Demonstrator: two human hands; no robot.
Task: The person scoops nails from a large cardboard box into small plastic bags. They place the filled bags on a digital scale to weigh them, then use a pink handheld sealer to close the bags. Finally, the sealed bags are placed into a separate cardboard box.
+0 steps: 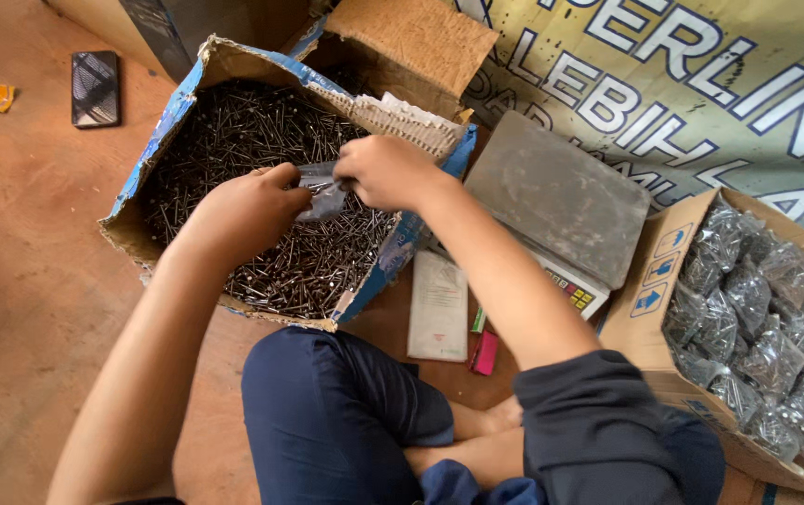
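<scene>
A torn blue-and-brown cardboard box (164, 131) on the floor is full of loose dark nails (234, 140). Above the nails, my left hand (243, 210) and my right hand (385, 171) both pinch a small clear plastic bag (321, 194) between them. The bag hangs over the middle of the box; I cannot tell whether anything is inside it. Both forearms reach forward from my lap.
A grey digital scale (556, 196) stands right of the box. Further right, a cardboard carton (640, 318) holds several filled clear bags of nails (757, 327). A stack of flat bags (437, 304) and a pink object (486, 353) lie by my knees. A black phone (95, 87) lies far left.
</scene>
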